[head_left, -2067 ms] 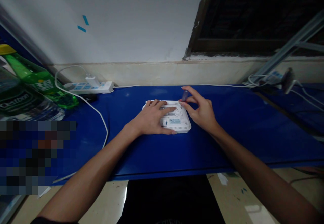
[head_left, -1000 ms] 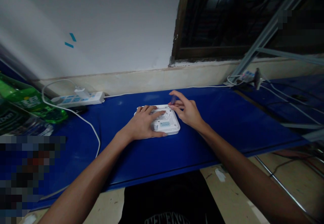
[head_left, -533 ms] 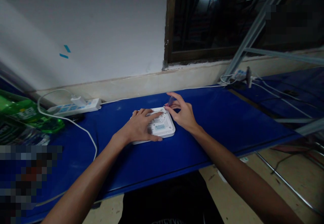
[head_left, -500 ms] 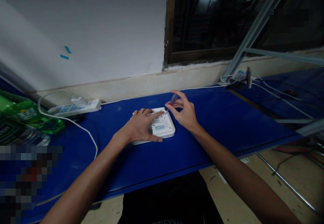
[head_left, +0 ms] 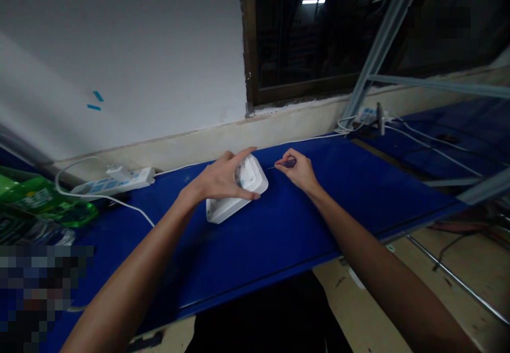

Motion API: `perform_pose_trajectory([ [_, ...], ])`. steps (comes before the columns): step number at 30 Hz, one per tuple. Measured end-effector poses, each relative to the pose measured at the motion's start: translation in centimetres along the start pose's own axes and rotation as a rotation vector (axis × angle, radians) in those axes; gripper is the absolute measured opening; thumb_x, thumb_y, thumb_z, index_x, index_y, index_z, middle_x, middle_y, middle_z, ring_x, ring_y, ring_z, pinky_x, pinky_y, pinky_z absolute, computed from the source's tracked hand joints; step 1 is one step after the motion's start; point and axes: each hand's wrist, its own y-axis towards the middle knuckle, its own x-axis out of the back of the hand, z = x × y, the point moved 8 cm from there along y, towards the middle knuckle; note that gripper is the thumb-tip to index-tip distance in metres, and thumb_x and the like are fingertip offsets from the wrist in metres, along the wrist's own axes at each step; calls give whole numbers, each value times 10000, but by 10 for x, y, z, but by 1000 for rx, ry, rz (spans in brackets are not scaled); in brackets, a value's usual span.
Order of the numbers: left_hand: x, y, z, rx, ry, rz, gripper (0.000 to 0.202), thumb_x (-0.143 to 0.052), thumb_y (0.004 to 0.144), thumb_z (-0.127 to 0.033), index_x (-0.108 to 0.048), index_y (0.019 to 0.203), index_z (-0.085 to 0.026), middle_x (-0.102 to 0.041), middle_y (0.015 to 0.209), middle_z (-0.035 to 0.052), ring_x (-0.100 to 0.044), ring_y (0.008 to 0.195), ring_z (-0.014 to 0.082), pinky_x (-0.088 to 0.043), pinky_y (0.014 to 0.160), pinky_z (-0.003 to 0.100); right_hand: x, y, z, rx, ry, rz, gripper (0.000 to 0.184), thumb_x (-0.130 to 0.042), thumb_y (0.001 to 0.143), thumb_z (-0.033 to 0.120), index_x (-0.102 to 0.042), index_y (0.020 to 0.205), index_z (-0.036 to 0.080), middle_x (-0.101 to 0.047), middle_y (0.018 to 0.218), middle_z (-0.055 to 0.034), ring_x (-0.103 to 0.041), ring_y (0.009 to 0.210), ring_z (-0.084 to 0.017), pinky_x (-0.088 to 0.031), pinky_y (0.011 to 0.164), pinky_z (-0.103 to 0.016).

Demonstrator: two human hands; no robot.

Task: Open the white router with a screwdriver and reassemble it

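My left hand point(head_left: 221, 178) grips a white plastic router point(head_left: 250, 175) and holds it tilted up, with its near edge point(head_left: 225, 209) down on the blue table. Its vented underside faces up and to the left, partly hidden by my fingers. My right hand point(head_left: 298, 171) sits to the right of the router, apart from it. Its fingers pinch a small screwdriver with a purple handle point(head_left: 287, 163). The thin shaft points left towards the router.
The blue table point(head_left: 255, 268) runs along a wall. At the back left lie a white power strip point(head_left: 115, 181) with a plugged-in charger and a white cable point(head_left: 99, 197). Green bottles point(head_left: 48, 207) stand at the far left. A metal frame point(head_left: 382, 50) rises at the right.
The router has gone from lying flat to tilted up in my left hand. My right hand has moved off it to the right with the screwdriver, now held more level.
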Motion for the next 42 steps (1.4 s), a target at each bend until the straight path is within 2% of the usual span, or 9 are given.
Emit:
perform_pose_trajectory([
  [3,28,-2,0,-95,-243,-180,1188,-839,676,-594,-165,1618,-326,-437,1502,146,-523,1270,359,-474,1037,520,-2,-1,-1,3,-65,29,197,-741,735,244,-546,729,218,-778,849,-44,-759,812,-216,-585,783,-352],
  [6,32,-9,8,-147,-498,-247,1173,-849,710,-496,-128,1616,-313,-294,1623,133,-456,1368,366,-446,1096,529,-7,-3,-1,16,-145,75,144,-725,733,173,-586,742,214,-757,811,-16,-748,802,-198,-584,784,-330],
  [11,14,-33,37,-67,-664,-249,1221,-903,668,-426,-139,1613,-299,-361,1583,133,-437,1392,395,-374,1155,588,-19,-7,-3,52,-291,146,171,-673,773,77,-711,876,209,-762,849,-37,-732,798,-202,-577,783,-324],
  [14,-5,-50,54,-3,-711,-147,1298,-919,648,-368,-65,1623,-285,-456,1518,154,-460,1381,403,-300,1173,649,-23,-9,-4,63,-376,155,230,-650,796,52,-758,942,194,-777,928,-78,-728,841,-229,-570,838,-366],
  [17,-22,-66,69,35,-738,-65,1280,-908,660,-338,-66,1624,-296,-410,1566,155,-396,1439,395,-242,1196,651,-25,-10,-4,62,-443,148,224,-649,825,69,-771,982,170,-782,986,-106,-727,876,-239,-566,867,-374],
  [24,-38,-78,90,54,-426,-49,1217,-907,631,-436,-207,1612,-273,-448,1543,139,-436,1395,392,-283,1171,640,-33,-15,7,100,-594,118,229,-611,873,124,-759,1047,133,-743,1053,-136,-694,926,-237,-541,885,-357],
  [32,-42,-83,93,122,-118,-113,1125,-784,746,-597,-148,1632,-321,-478,1533,110,-570,1214,363,-438,1057,580,-53,-22,19,141,-729,193,203,-563,906,168,-750,987,174,-687,1013,-123,-632,949,-237,-482,812,-329],
  [36,-49,-81,82,152,-12,-163,1021,-696,818,-654,-160,1630,-344,-429,1567,120,-477,1355,403,-421,1084,586,-48,-15,12,95,-735,188,176,-567,910,195,-736,954,190,-676,976,-95,-631,810,-196,-456,707,-296],
  [42,-61,-76,72,212,53,-223,901,-581,900,-685,-189,1627,-327,-301,1626,171,-353,1455,436,-402,1103,600,-49,-7,5,75,-719,212,171,-574,900,177,-732,961,196,-692,1008,-87,-650,874,-201,-451,729,-289],
])
